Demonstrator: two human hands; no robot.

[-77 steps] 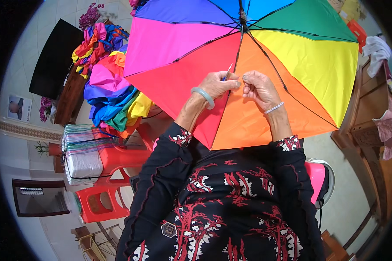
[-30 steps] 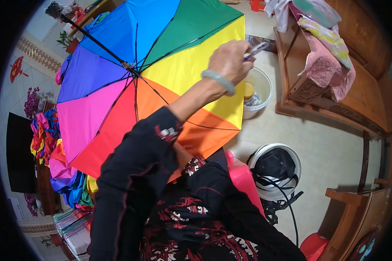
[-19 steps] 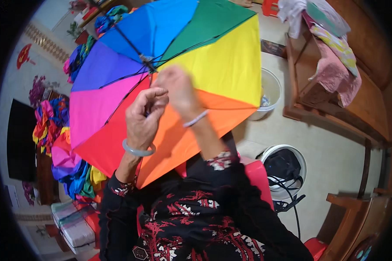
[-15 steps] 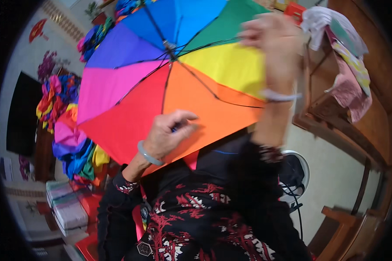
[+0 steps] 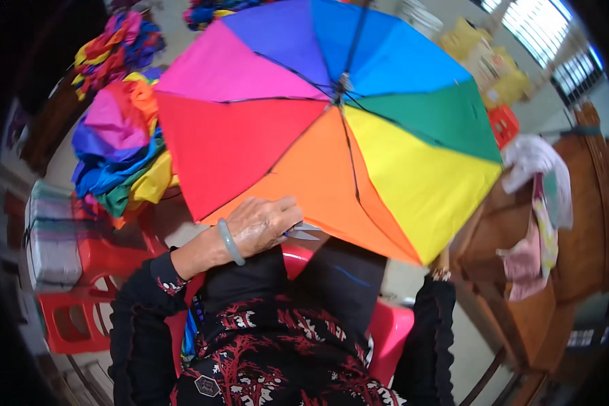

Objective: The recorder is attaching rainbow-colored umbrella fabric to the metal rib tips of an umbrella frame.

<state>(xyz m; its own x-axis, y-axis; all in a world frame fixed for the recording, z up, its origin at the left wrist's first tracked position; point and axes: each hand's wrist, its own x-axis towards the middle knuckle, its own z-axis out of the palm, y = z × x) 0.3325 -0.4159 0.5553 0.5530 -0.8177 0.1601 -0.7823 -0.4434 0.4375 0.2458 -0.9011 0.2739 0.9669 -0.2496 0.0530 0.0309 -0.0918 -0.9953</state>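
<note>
A rainbow-coloured umbrella (image 5: pixel 264 149) lies spread before me with its inside facing up, showing thin black ribs and a dark shaft (image 5: pixel 358 37). At the near edge of its orange panel, my left hand (image 5: pixel 267 222) is closed around small scissors (image 5: pixel 303 233), whose metal blades poke out to the right below the fabric edge. A pale bangle circles that wrist. Beneath the yellow panel's near corner my right hand is mostly hidden; just a strip of its wrist (image 5: pixel 442 262) shows above the dark sleeve, and its fingers are out of sight.
Piles of rainbow fabric (image 5: pixel 118 142) lie at the left, by a wrapped bundle (image 5: pixel 54 233) and a red plastic stool (image 5: pixel 71 321). On the right, cloths (image 5: pixel 538 203) drape over a wooden chair (image 5: pixel 575 250). Yellow bags (image 5: pixel 487 64) stand at the far right.
The umbrella has turned clockwise, bringing the orange panel nearest me. My right hand has gone from over the ribs to behind the cover. Scissor blades now show at my left hand.
</note>
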